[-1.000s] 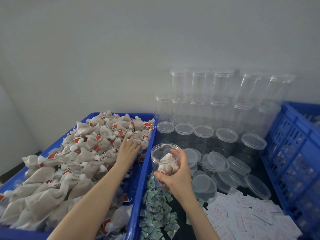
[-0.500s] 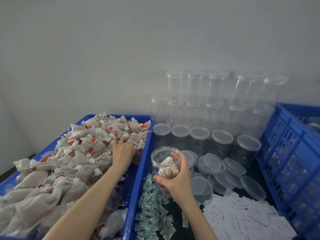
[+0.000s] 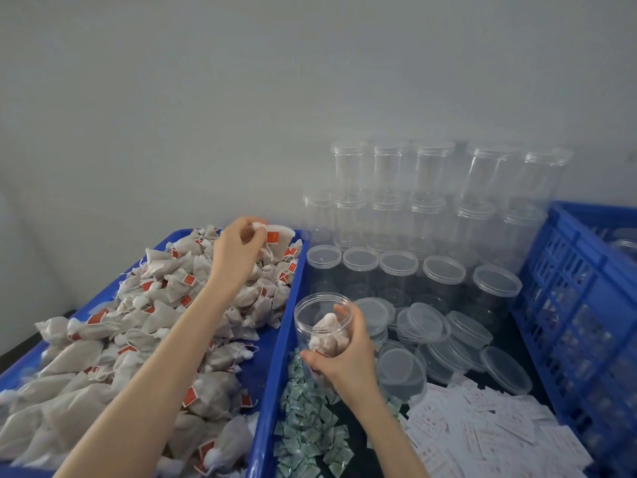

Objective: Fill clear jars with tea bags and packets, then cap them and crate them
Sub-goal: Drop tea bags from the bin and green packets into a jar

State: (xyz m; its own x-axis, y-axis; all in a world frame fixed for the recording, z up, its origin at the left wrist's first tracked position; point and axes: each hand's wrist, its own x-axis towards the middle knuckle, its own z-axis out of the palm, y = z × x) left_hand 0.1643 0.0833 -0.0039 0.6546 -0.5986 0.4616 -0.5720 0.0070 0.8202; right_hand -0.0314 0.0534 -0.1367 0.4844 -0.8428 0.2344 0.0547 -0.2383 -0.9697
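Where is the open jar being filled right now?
Head view, centre: the right hand holds the open jar above the green packets, right of the tea-bag tray.

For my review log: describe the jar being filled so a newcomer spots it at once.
Start at the blue tray heaped with tea bags. Just past its right edge, the right hand grips a clear jar. Unlike the capped, empty jars behind, it is lidless and holds tea bags.
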